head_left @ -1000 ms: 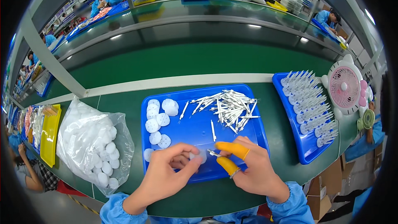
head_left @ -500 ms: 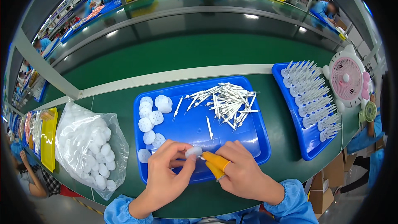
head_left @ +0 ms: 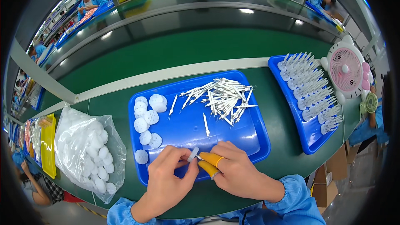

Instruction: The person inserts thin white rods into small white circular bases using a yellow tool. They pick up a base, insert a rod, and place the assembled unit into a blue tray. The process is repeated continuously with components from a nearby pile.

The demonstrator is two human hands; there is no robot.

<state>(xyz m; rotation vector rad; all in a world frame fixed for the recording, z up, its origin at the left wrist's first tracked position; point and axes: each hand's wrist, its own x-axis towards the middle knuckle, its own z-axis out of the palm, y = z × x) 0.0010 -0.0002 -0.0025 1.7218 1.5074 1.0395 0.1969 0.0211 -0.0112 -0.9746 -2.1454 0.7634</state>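
Observation:
Over the near edge of a blue tray (head_left: 183,143), my left hand (head_left: 168,178) pinches a white plastic disc (head_left: 193,154), seen nearly edge-on. My right hand (head_left: 237,168) wears yellow finger cots on two fingers. Its closed fingertips meet the disc's right face, with the light tip of what looks like a thin white stick between them; the rest is hidden. Several loose discs with small holes (head_left: 155,140) lie along the tray's left side. A heap of thin white sticks (head_left: 229,98) fills its upper right, and one single stick (head_left: 206,125) lies mid-tray.
A clear plastic bag of white discs (head_left: 89,154) lies at left, beside a yellow tray (head_left: 48,146). At right, a second blue tray (head_left: 306,135) carries rows of discs with upright sticks, near a pink-and-white fan (head_left: 346,68). Other people sit beyond the green conveyor belt (head_left: 179,46).
The disc has tilted more edge-on between my hands, and my right fingertips have drawn closer to its face. My view has shifted slightly; the trays and bag stay put.

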